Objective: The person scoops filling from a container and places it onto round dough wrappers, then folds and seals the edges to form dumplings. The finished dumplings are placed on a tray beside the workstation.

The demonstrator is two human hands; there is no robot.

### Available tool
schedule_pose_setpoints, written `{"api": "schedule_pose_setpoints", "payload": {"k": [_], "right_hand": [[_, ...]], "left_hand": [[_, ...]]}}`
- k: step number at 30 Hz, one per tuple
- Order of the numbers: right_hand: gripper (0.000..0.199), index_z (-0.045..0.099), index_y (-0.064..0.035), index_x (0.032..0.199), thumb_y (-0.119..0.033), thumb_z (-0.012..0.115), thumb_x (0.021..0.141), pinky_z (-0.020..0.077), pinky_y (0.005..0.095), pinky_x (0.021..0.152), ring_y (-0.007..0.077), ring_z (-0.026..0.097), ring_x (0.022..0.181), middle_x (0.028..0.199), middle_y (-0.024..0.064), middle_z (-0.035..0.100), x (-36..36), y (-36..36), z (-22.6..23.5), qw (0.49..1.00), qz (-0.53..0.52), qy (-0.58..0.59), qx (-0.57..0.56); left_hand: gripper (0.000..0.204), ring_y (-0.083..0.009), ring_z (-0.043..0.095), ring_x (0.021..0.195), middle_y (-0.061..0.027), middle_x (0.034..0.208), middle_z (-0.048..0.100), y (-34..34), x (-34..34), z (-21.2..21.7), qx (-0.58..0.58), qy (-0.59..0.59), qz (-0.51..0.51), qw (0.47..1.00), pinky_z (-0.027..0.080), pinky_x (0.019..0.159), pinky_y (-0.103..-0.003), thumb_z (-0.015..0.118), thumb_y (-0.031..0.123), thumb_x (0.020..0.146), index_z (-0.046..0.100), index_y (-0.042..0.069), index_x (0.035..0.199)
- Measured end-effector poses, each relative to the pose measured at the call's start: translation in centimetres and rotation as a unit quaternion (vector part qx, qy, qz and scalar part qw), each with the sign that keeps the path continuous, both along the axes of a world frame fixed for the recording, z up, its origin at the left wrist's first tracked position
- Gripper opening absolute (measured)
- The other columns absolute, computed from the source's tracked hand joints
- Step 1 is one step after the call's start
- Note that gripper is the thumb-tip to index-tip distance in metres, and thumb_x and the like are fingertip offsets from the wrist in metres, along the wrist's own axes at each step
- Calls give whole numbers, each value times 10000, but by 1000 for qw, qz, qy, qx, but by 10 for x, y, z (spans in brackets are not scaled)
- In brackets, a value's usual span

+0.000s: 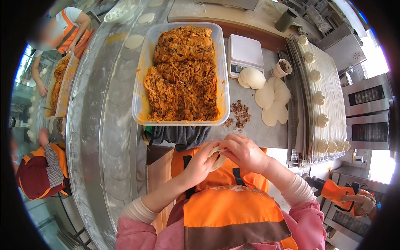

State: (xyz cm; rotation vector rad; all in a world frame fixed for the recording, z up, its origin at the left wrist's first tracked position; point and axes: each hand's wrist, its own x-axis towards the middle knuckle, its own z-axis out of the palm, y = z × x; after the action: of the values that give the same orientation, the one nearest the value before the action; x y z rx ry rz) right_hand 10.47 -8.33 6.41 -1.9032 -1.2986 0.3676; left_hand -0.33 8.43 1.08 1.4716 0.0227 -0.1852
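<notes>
Close in front of my orange apron, both hands work on a dough wrapper (pixel 217 163) being gathered at its rim. My left hand (pixel 200 165) cups it from the left, fingers curled round it. From the right, my right hand (pixel 246 152) pinches its upper edge. Any filling inside is hidden by the fingers. Just beyond my hands stands a clear plastic tub (pixel 223 83) of orange-brown shredded filling (pixel 183 79). To its right lie chopped brown bits (pixel 241 113), several flat dough rounds (pixel 273 100) and a small stack of rounds (pixel 251 78).
A white scale (pixel 246 50) and a paper cup (pixel 281 68) stand behind the dough rounds. On the right, a stacked tray (pixel 321 87) bears several pleated buns (pixel 319 98). A long metal counter (pixel 87 125) runs along my left, with co-workers beyond it. A dark cloth (pixel 179 136) hangs below the tub.
</notes>
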Motion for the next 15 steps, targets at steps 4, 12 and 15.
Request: {"api": "schedule_pose_setpoints", "payload": {"k": [4, 12, 15], "right_hand": [[224, 567, -21, 999, -14, 670, 800, 483, 389, 665, 307, 582, 755, 848, 120, 575, 0, 1, 1, 1000, 13, -8, -1], [197, 563, -20, 947, -12, 684, 792, 484, 387, 650, 315, 578, 738, 822, 112, 571, 4, -5, -16, 998, -15, -66, 2], [188, 570, -26, 894, -29, 706, 765, 489, 391, 658, 315, 580, 748, 827, 103, 575, -5, 1, 7, 994, -51, 91, -15]], "left_hand": [[370, -253, 539, 1092, -142, 1193, 532, 3, 1, -4, 101, -46, -49, 993, 398, 974, -310, 475, 12, 944, 459, 25, 1314], [328, -272, 557, 1073, -149, 1168, 541, 0, 1, -2, -95, 46, 23, 994, 424, 949, -319, 437, 25, 971, 460, 11, 1299], [292, -296, 572, 1033, -149, 1117, 553, -5, 0, 5, 69, -45, 24, 996, 438, 914, -337, 439, 18, 966, 482, 13, 1255]]}}
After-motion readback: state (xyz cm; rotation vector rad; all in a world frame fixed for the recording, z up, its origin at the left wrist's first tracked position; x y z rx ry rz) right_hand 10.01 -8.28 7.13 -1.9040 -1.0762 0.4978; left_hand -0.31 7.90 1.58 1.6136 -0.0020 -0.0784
